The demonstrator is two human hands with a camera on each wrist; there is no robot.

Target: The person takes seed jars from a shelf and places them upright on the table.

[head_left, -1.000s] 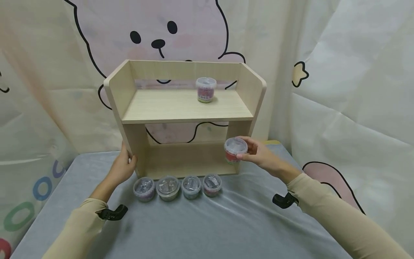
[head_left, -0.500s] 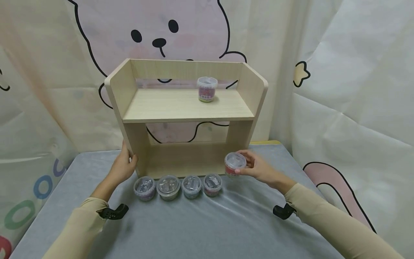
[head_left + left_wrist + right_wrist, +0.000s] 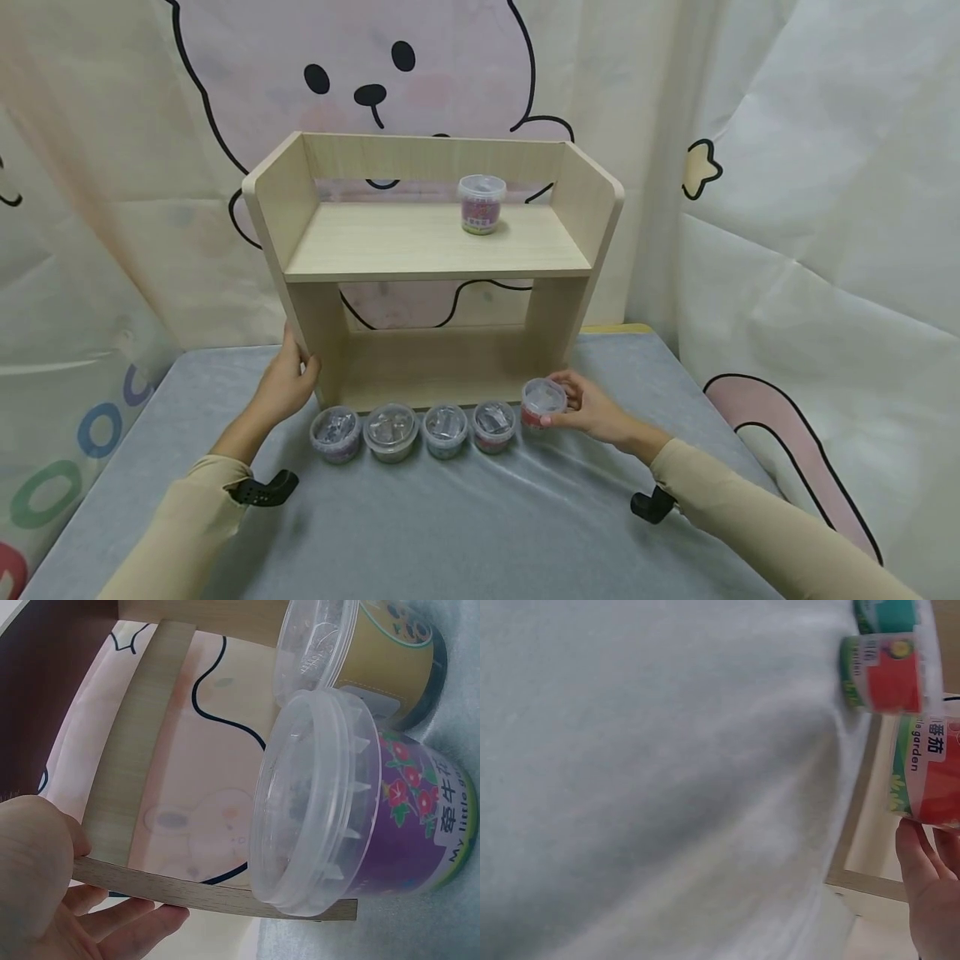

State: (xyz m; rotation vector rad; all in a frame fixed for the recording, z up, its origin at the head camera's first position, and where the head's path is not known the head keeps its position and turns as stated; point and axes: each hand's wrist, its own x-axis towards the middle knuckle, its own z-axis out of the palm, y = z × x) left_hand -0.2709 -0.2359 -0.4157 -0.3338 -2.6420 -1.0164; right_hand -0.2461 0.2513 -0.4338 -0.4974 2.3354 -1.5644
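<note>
My right hand [image 3: 561,406] grips a small clear-lidded tub with a red label [image 3: 543,402] at the right end of a row of similar tubs, low over the grey cloth; whether it touches the cloth I cannot tell. In the right wrist view my fingertips [image 3: 928,889] hold that red tub [image 3: 928,769], beside another red tub [image 3: 881,671]. My left hand [image 3: 298,371] holds the front edge of the wooden shelf's [image 3: 435,262] left side panel. The left wrist view shows my left hand [image 3: 45,900] on the panel edge [image 3: 217,896], with a purple tub [image 3: 352,810] close by.
Several lidded tubs [image 3: 390,432] stand in a row on the grey cloth [image 3: 465,517] before the shelf's lower opening. One tub [image 3: 482,202] stands on the upper shelf board. Curtains with a bear drawing [image 3: 360,75] hang behind and at both sides.
My right hand has brought the red tub down and slightly left, from beside the shelf's right post to the right end of the row. The left hand has stayed on the shelf.
</note>
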